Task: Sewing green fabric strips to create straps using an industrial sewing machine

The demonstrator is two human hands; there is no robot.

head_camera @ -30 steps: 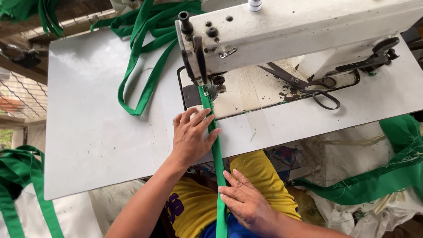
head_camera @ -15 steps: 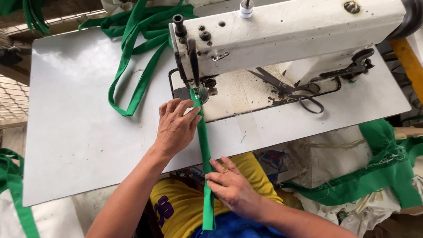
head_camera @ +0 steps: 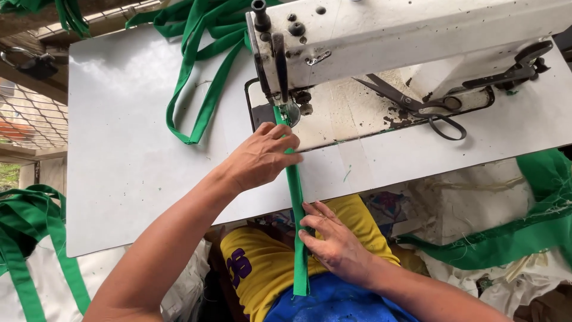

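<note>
1. Left hand (head_camera: 262, 156) pressing green strap (head_camera: 296, 203) flat on tabletop (head_camera: 137, 173), just before sewing machine (head_camera: 381, 42) foot.
2. Right hand (head_camera: 336, 241) pinching strap below tabletop edge.
3. Best kept taut, straight.

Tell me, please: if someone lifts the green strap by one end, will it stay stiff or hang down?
The green strap would probably hang limp: finished lengths behind the sewing machine lie in loose loops. It looks thin and flat, so likely light and unlikely to roll.

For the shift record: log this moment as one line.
left hand: pressing narrow green fabric strip on white table | right hand: pinching strip below table edge | strip: under white sewing machine foot | black scissors: idle
</note>
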